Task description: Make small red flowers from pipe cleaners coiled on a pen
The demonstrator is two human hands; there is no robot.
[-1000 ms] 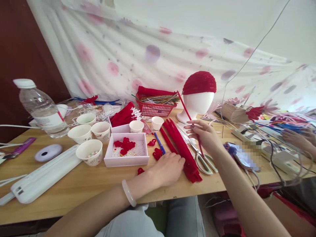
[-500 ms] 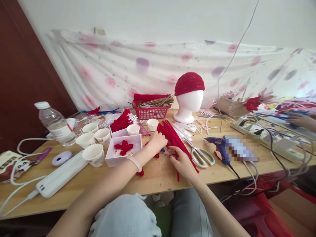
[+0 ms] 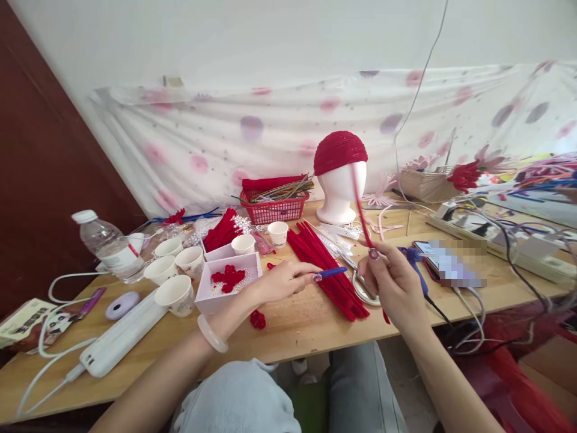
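Note:
A short blue rod, pen-like (image 3: 332, 272), is pinched in my left hand (image 3: 283, 279), which hovers over the table by the white bead box (image 3: 206, 287). My right hand (image 3: 396, 285) grips one red pipe cleaner (image 3: 362, 213) that stands up from the fingers, its upper part blurred. Below and between my hands lies a bundle of red pipe cleaners (image 3: 318, 258). Scissors (image 3: 364, 290) rest beside the bundle, partly hidden by my right hand. In the box a red pipe-cleaner flower (image 3: 228, 278) sits on loose beads; another small red piece (image 3: 257, 319) lies on the table.
Several paper cups (image 3: 175, 294) and a water bottle (image 3: 108, 246) stand at left near a white power bank (image 3: 121, 334). A white foam head (image 3: 339, 195) with a red cap and a red basket (image 3: 274, 209) are behind. At right are a glue gun (image 3: 413, 260), phone and cables.
My right hand has lifted one red pipe cleaner from the bundle and moved right. My left hand has come nearer, and the blue rod now shows in its fingers.

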